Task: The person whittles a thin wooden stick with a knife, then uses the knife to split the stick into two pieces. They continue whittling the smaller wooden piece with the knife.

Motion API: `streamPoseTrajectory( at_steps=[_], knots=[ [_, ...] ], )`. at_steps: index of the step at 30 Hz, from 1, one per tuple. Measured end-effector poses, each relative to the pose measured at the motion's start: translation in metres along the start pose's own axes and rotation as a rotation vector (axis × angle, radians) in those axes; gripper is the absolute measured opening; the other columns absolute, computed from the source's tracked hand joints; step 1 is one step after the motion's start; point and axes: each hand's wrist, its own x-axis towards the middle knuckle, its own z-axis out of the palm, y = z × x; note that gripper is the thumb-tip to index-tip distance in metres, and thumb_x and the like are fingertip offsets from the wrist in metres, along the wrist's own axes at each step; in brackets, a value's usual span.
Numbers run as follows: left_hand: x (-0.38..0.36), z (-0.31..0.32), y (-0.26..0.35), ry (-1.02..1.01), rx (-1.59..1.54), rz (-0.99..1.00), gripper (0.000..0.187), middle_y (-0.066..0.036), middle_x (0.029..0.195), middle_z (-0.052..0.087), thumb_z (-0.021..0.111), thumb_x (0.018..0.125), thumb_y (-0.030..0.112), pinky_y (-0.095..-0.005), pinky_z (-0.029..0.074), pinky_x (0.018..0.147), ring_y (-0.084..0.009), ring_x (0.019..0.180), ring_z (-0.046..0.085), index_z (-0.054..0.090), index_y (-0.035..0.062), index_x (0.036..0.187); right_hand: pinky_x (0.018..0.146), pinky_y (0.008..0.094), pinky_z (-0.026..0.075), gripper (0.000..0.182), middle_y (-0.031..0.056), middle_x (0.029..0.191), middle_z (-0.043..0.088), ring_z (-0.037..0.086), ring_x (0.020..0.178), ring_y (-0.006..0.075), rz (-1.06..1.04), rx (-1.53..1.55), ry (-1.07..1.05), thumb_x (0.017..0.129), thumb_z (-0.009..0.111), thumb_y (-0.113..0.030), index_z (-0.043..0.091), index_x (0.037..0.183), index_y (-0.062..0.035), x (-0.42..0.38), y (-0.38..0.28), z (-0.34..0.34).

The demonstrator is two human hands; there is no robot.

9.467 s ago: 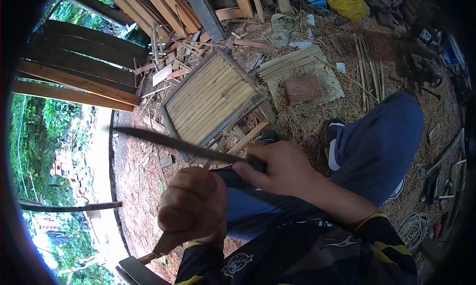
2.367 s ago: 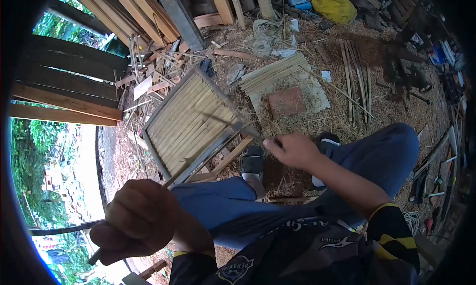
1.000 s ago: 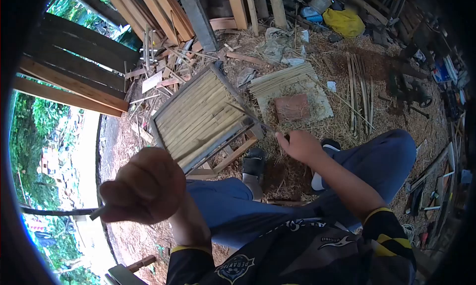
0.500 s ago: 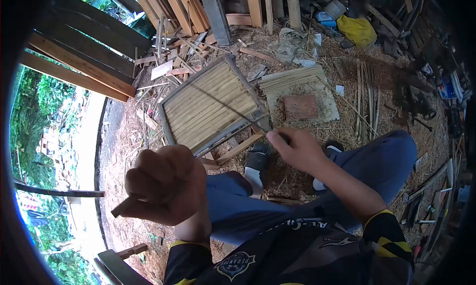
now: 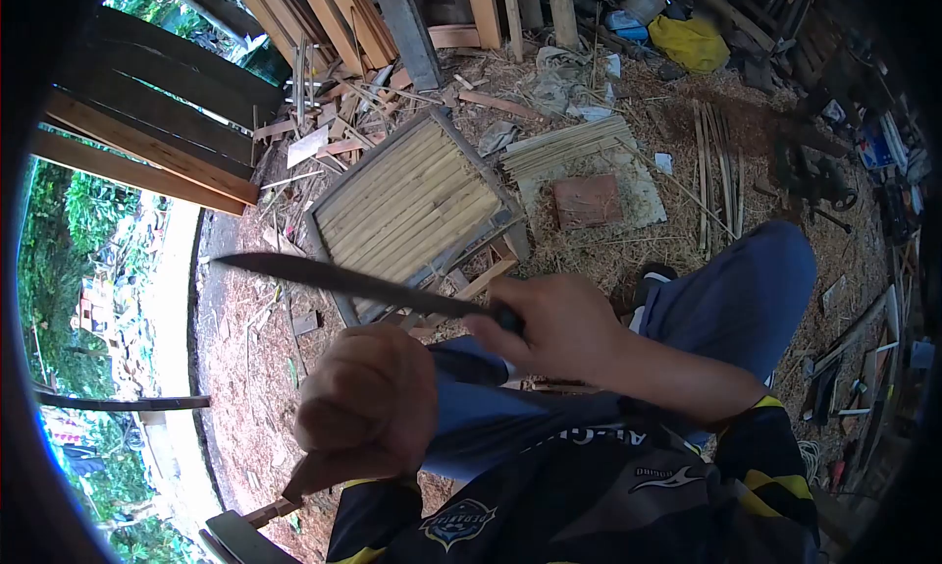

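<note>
My right hand (image 5: 554, 333) grips the handle of a long dark knife (image 5: 334, 279). Its blade points left, level, above my lap. My left hand (image 5: 368, 407) is a closed fist just below the blade, near the right hand. It holds a thin brown bamboo strip (image 5: 299, 483), whose end sticks out down and to the left. The rest of the strip is hidden in the fist. My knees in blue trousers (image 5: 736, 299) are under both hands.
A framed panel of bamboo slats (image 5: 412, 201) lies on the straw-covered ground ahead. Beside it are a bundle of bamboo strips (image 5: 569, 142) and a red brick (image 5: 589, 201). Wooden planks (image 5: 147, 142) lean at the left, a yellow bag (image 5: 692, 39) lies far right.
My right hand has pulled back toward my body, and the knife blade now points left. My left fist has dropped lower and closer to the right hand.
</note>
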Motion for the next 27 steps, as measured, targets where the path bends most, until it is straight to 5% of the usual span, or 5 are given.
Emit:
streamPoseTrajectory(
  at_steps=[8,14,17,27],
  knots=[
    [0.002,-0.001,-0.002,0.004,0.006,0.063,0.055,0.002,0.055,0.036,0.042,0.106,0.055,-0.0242,0.022,0.037,-0.0073,0.04,0.028,0.038,0.014,0.069,0.053,0.0463,0.049,0.044,0.014,0.058,0.058,0.064,0.057,0.0362,0.054,-0.069,-0.035,0.098,0.061,-0.045,0.061,0.075,-0.0069,0.005,0.007,0.003],
    [0.004,-0.003,-0.001,-0.044,0.071,0.04,0.053,0.002,0.056,0.039,0.045,0.105,0.052,-0.0266,0.025,0.038,-0.0098,0.04,0.031,0.036,0.0146,0.069,0.055,0.0452,0.05,0.045,0.0122,0.056,0.059,0.066,0.058,0.0351,0.395,0.533,-0.235,0.098,0.061,-0.045,0.06,0.074,-0.0065,0.012,0.015,0.003],
    [0.005,-0.004,0.003,-0.09,0.034,-0.019,0.054,0.002,0.056,0.04,0.045,0.105,0.053,-0.0279,0.029,0.039,-0.0127,0.042,0.035,0.036,0.0142,0.068,0.055,0.0447,0.051,0.043,0.0113,0.056,0.06,0.066,0.058,0.0339,0.118,0.013,-0.103,0.098,0.062,-0.045,0.064,0.077,-0.0072,0.005,-0.002,-0.008],
    [-0.003,0.002,0.009,-0.105,0.119,-0.04,0.057,-0.003,0.06,0.048,0.044,0.104,0.054,-0.0332,0.037,0.042,-0.0197,0.046,0.044,0.041,0.0125,0.065,0.056,0.0489,0.052,0.045,0.0135,0.058,0.06,0.066,0.057,0.037,0.076,-0.085,-0.087,0.098,0.059,-0.05,0.065,0.084,-0.0078,0.003,0.008,-0.012]
  ],
)
